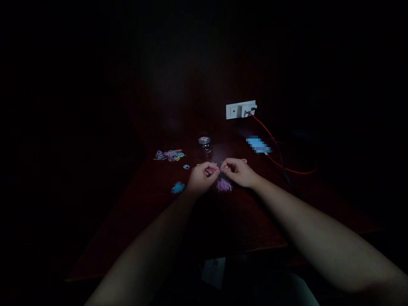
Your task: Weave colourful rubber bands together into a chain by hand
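Note:
My left hand [204, 175] and my right hand [237, 171] meet fingertip to fingertip above the dark red table. Both are closed in a pinch, and whatever lies between the fingertips is too small to make out. Just below them is a pile of pink-purple small elastic bands [224, 185]. A heap of blue elastic bands [177, 188] lies left of my left wrist. Farther back at the left, a mixed-colour heap of bands [170, 155] is spread out, with a loose blue band [186, 167] nearer my left hand. An orange band [244, 161] shows behind my right hand.
A small clear round jar [204, 144] stands behind my hands. At the back right lies a lit, blurred-out phone [258, 144] on a red cable [280, 165]. That cable runs to a white charger in the wall socket [234, 111]. The room is very dark.

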Available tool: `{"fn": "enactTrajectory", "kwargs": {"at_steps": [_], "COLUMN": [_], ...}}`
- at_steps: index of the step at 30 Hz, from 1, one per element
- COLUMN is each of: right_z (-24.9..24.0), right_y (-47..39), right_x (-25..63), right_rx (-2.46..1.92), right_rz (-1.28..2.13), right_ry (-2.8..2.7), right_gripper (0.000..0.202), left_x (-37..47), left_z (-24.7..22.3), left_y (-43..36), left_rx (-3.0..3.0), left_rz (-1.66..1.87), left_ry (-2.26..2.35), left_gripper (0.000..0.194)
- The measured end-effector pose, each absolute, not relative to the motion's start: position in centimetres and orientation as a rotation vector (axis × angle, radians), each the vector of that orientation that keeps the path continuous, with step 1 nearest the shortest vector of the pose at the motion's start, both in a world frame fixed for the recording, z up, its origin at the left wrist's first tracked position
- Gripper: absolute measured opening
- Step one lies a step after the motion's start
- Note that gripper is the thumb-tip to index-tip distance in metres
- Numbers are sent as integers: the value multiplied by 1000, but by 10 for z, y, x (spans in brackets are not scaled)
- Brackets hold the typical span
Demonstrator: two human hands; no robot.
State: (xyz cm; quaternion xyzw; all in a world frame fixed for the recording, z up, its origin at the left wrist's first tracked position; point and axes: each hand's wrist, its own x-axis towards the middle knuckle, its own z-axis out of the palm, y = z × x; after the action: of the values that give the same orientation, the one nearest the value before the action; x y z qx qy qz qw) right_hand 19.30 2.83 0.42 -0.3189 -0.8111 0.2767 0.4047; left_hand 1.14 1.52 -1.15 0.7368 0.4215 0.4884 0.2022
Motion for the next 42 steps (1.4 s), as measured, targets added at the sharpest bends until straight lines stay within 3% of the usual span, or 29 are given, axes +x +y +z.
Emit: {"fn": "enactTrajectory", "kwargs": {"at_steps": [42], "right_z": [-3], "right_y": [33], "right_x": [192], "right_rx": [-834], "right_rz": [775], "right_ry": [-1985], "right_gripper": [31], "left_x": [10], "left_z": [-8], "left_y": [12], "left_rx": [2080], "left_rz": [1305], "left_ry": [1231], "left_gripper": [8]}}
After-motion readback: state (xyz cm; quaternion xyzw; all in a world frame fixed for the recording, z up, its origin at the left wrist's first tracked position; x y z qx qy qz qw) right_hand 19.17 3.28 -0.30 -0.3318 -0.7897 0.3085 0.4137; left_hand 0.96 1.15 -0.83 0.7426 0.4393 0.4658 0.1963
